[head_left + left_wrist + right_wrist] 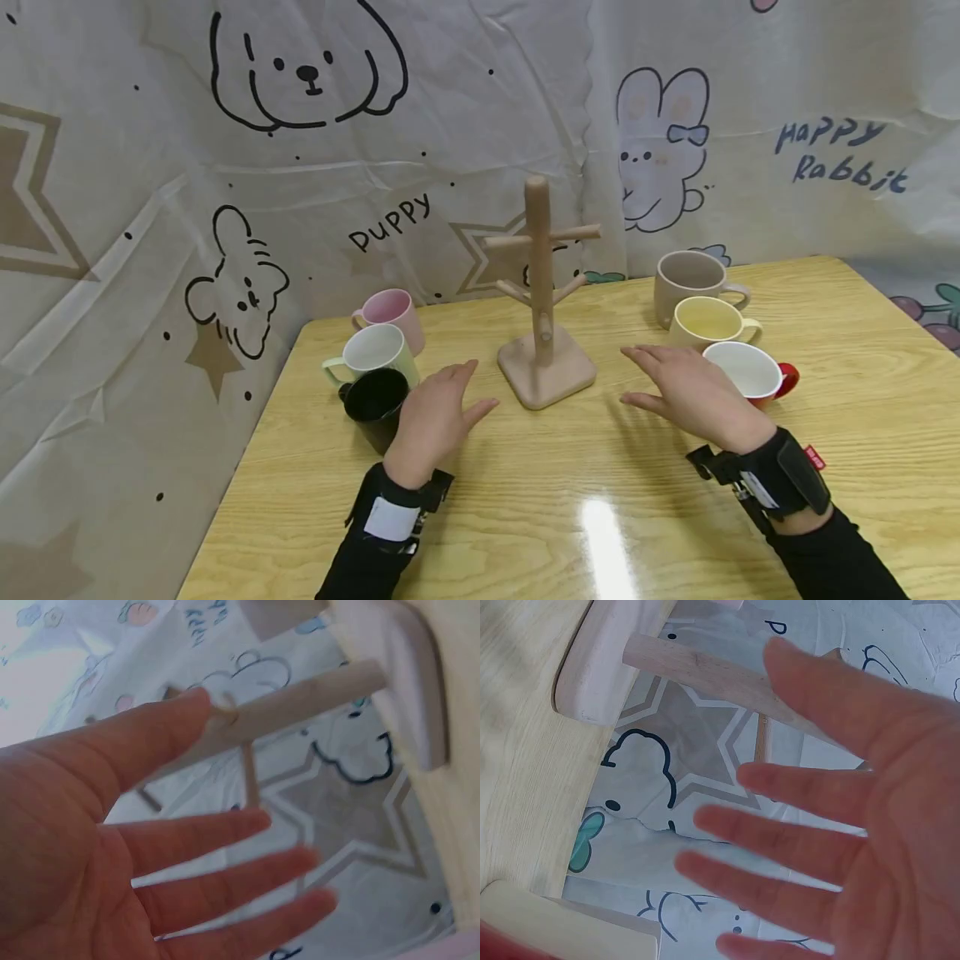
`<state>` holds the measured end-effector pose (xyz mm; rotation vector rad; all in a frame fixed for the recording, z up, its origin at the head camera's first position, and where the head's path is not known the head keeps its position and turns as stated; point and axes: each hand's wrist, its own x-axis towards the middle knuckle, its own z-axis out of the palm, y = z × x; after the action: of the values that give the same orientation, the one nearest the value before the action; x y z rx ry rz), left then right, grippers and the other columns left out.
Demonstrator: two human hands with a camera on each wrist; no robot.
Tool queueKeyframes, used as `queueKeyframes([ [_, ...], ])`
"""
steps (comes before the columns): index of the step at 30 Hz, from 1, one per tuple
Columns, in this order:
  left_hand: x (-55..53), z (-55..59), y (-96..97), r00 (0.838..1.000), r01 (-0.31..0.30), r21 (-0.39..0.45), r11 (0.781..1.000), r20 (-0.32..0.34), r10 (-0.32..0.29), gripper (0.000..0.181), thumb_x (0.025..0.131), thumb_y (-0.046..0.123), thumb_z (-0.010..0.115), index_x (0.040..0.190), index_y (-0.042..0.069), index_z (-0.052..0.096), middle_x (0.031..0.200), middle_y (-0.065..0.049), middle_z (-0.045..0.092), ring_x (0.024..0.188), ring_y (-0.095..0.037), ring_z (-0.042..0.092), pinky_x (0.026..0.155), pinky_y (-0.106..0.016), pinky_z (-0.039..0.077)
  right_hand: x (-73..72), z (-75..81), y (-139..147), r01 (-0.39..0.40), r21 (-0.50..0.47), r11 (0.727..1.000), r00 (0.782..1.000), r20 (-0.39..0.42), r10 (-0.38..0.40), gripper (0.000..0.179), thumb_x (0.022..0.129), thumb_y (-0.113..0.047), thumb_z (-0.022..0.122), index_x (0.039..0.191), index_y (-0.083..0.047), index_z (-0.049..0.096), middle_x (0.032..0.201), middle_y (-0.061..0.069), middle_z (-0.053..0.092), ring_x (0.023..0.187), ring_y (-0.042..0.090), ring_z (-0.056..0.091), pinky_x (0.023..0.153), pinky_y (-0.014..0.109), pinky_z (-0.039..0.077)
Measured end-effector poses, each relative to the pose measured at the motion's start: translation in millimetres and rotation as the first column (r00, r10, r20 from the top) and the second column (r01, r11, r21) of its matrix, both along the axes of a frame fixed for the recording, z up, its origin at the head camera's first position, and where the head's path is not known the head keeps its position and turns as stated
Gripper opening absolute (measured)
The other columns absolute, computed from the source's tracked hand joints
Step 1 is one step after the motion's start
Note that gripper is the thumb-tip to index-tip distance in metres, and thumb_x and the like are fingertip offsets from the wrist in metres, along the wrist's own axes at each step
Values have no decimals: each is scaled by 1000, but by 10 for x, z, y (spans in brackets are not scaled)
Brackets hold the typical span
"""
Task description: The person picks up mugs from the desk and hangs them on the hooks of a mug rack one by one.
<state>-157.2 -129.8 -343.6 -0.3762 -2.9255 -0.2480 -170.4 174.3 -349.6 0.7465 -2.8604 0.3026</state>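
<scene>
A wooden mug tree (542, 292) with bare pegs and a square base stands mid-table, between my hands. My left hand (433, 417), fingers straight and spread, holds nothing and partly covers a black mug (372, 400). Behind that mug are a pale green mug (375, 350) and a pink mug (397, 315). My right hand (693, 390) also has its fingers extended and nothing in its grasp. It hovers beside a red mug with a white inside (746, 371); a yellow mug (708, 321) and a grey-beige mug (686, 287) stand behind. Both wrist views show empty palms near the mug tree's post (315, 694).
The mugs form one row at the left and another at the right of the wooden table (525, 517). A white cloth printed with cartoon animals (480, 125) hangs directly behind the table's far edge and along its left side.
</scene>
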Motion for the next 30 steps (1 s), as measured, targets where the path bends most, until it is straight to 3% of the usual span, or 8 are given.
queueKeyframes([
  [4, 38, 147, -147, 1000, 8, 59, 998, -30, -7, 43, 85, 38, 62, 121, 14, 60, 110, -10, 67, 83, -25, 67, 55, -32, 50, -14, 9, -27, 0, -12, 1000, 999, -54, -1, 49, 83, -35, 65, 122, -6, 57, 109, 15, 66, 93, 28, 65, 67, 39, 53],
  [8, 65, 322, -453, 995, 11, 148, 989, -95, 3, 29, 89, 21, 60, 116, 11, 64, 103, -11, 69, 82, -26, 66, 62, -38, 51, -28, 8, -47, 0, -28, 1000, 997, -72, -2, 45, 83, -34, 66, 118, -7, 60, 103, 13, 69, 84, 25, 67, 54, 32, 51],
  [10, 67, 393, -671, 992, 5, 185, 983, -122, 18, 27, 90, 11, 57, 116, 7, 63, 101, -14, 68, 73, -25, 62, 60, -37, 48, -34, 3, -49, -2, -31, 1000, 997, -79, 0, 44, 83, -34, 67, 117, -7, 61, 101, 12, 69, 81, 24, 67, 52, 30, 50],
  [14, 29, 427, -1148, 994, -62, 255, 965, -76, 84, 33, 88, -4, 50, 119, 4, 61, 110, -21, 64, 60, -24, 51, 53, -31, 40, -34, -9, -30, -1, -26, 1000, 997, -80, -2, 43, 82, -34, 67, 115, -7, 62, 99, 11, 70, 79, 23, 67, 50, 28, 49],
  [17, -66, 328, -1431, 989, -145, 308, 940, 40, 139, 37, 87, -8, 46, 121, 2, 58, 117, -23, 60, 78, -35, 59, 69, -39, 51, -25, -14, -4, 4, -18, 1000, 998, -59, -5, 42, 82, -33, 68, 114, -7, 63, 99, 11, 70, 78, 23, 67, 49, 27, 48],
  [20, -189, 131, -1640, 976, -201, 322, 925, 150, 159, 34, 88, -7, 50, 120, -1, 58, 120, -23, 58, 111, -41, 53, 91, -55, 43, -12, -24, 9, 7, -14, 1000, 999, -40, -7, 42, 82, -32, 68, 114, -6, 63, 99, 12, 70, 76, 23, 67, 48, 27, 47],
  [25, -348, -206, -1834, 958, -202, 321, 925, 262, 118, 30, 87, -2, 56, 116, -5, 58, 119, -25, 58, 110, -42, 54, 91, -51, 44, -19, -57, -6, -2, -11, 1000, 1000, -23, 1, 41, 82, -32, 68, 113, -6, 63, 100, 12, 70, 74, 23, 67, 49, 29, 48],
  [30, -420, -319, -1841, 962, -187, 294, 937, 249, 114, 25, 88, 2, 56, 111, -5, 62, 112, -24, 62, 105, -41, 57, 88, -50, 46, -55, -68, -31, -13, -18, 1000, 1000, 2, 13, 41, 82, -32, 67, 113, -5, 63, 100, 13, 70, 75, 23, 67, 51, 30, 50],
])
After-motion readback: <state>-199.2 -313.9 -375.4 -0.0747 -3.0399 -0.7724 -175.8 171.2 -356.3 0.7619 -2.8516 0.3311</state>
